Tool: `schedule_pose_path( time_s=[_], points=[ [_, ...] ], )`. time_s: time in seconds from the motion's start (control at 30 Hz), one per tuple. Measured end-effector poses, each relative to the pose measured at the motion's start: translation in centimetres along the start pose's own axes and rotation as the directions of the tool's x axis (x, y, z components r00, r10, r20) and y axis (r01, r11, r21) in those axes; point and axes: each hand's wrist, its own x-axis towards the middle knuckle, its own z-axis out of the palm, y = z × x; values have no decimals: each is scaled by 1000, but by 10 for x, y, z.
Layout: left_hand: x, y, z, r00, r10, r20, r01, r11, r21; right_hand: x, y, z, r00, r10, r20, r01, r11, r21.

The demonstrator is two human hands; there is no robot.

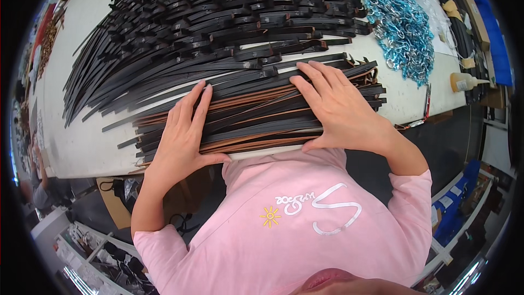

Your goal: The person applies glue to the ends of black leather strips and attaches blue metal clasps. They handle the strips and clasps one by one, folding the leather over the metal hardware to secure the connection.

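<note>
A thick layer of long, thin straps (256, 110), black with brown edges, lies along the near edge of the white table in front of me. They look like leather belt straps. My left hand (183, 125) rests across the left part of this layer, fingers stretched to its far side and thumb at its near edge. Across the right part lies my right hand (338, 104), fingers spread, its thumb also by the near edge. Neither hand is closed around the straps. Beyond my fingertips is a large heap of similar black straps (234, 8) in overlapping rows, many with folded ends.
A pile of blue and silver metal clasps (401, 30) sits at the far right. Near the right edge are a glue bottle (464, 82) with a pointed nozzle and a red, pen-like tool (427, 101). Below the table at left stands an open cardboard box (115, 202).
</note>
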Motion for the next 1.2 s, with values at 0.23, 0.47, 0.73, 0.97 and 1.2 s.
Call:
schedule_pose_path(
  time_s=[0.23,0.47,0.73,0.97,1.2],
  points=[
    [8,-4,-3,999,34,12,-35,995,89,4,2,0,1000,-10,-23,8,995,-100],
    [14,1,0,996,86,-4,-85,990,111,2,1,4,1000,2,-17,-2,1000,5],
    [26,0,5,971,80,-226,-87,996,-24,-3,0,4,999,-12,-32,13,1000,11],
    [64,1,6,963,37,-267,-57,996,-69,-5,-1,3,1000,-20,-9,20,1000,-17],
    [78,-1,-6,981,121,-151,-125,992,-18,-3,1,6,1000,12,-8,-12,998,54]
  ],
)
